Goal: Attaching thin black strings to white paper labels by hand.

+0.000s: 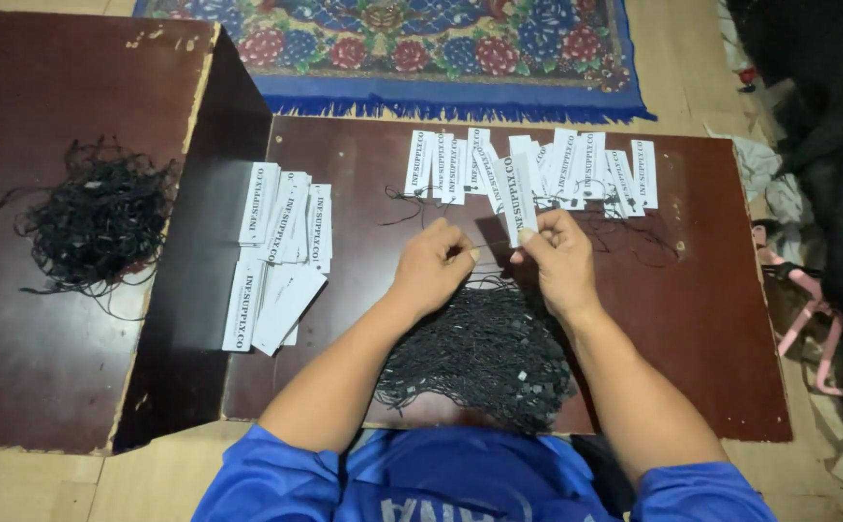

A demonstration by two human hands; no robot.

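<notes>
Two hands meet: our right hand (pixel 558 259) pinches a white tag (pixel 521 198), our left hand (pixel 433 266) nips a black string (pixel 462 253); string pile (pixel 484 353) beneath, tag row (pixel 576 164) beyond.

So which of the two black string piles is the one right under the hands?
The pile of black strings on the lower board, beneath both wrists; the other pile sits far left on the raised board.

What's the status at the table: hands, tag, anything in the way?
Left hand pinched on thin black string. Right hand holds white paper tag. Black string pile lies under the wrists; nothing blocks.
</notes>
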